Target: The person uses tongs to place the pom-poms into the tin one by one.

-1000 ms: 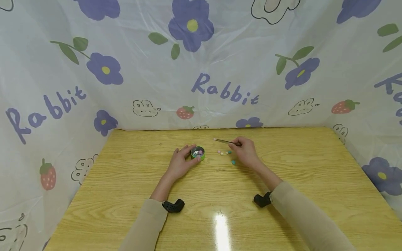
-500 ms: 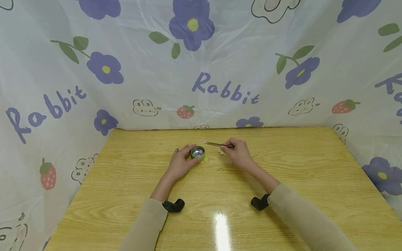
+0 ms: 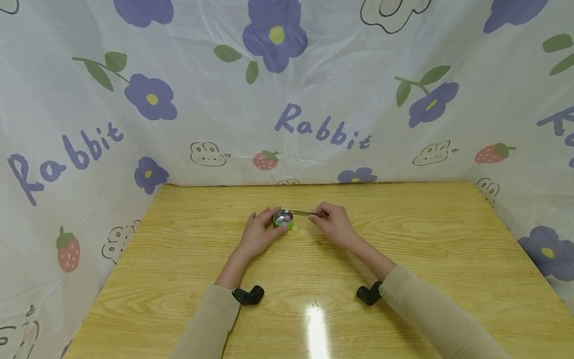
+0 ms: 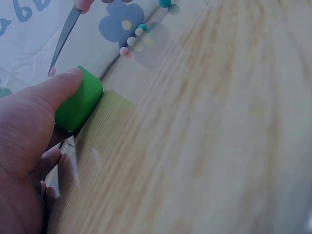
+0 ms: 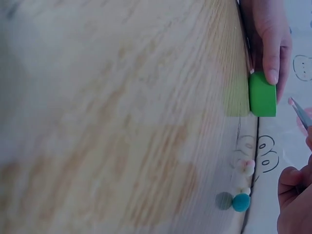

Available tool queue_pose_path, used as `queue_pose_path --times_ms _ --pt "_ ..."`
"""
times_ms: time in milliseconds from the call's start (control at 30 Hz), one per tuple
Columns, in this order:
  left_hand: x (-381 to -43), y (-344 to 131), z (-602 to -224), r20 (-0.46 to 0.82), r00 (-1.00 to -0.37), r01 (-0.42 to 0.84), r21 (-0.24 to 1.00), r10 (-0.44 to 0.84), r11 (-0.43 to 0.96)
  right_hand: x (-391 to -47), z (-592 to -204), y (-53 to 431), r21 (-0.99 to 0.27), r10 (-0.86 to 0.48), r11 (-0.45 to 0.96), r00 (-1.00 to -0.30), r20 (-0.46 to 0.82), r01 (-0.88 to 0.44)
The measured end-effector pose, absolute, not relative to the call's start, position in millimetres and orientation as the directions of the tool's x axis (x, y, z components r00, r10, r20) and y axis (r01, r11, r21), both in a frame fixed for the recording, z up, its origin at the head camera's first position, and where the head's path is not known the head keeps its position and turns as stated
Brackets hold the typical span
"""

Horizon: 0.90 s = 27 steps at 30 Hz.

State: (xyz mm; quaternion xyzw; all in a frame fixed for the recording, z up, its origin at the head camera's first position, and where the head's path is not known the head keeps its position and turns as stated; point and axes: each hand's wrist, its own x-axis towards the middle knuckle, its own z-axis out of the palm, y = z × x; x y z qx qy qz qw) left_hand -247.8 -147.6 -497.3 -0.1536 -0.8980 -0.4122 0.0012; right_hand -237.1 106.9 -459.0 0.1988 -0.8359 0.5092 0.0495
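A small round tin, green outside and silvery inside, stands on the table with a few small balls in it. My left hand holds it between thumb and fingers; the left wrist view shows the thumb on the green wall. My right hand pinches a pair of metal tweezers, which point left with their tips over the tin's opening. Between the tips sits a small pink ball. Some loose balls lie right of the tin, among them a pink ball and a teal ball; the right hand hides them in the head view.
The wood-grain table runs back to a white cloth printed with flowers, rabbits and strawberries. Black wrist cameras are strapped at both cuffs, the left camera and the right camera.
The right hand has carried the tweezers and pink ball leftward, then down to the tin, coming in front of the loose balls. The left hand and tin have stayed in place.
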Motion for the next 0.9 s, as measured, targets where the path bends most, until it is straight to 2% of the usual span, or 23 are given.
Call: queue_pose_path --times_ms 400,900 --pt "-246.3 -145.9 -496.5 0.145 -0.950 0.286 0.751 0.275 0.595 -235.8 -460.7 107.2 -0.831 -0.259 0.415 -0.924 0.282 -0.370" --pt "-246.3 -147.1 -496.9 0.155 -0.947 0.300 0.746 0.282 0.595 -238.9 -463.5 127.2 -0.830 -0.178 0.400 -0.921 0.346 -0.389"
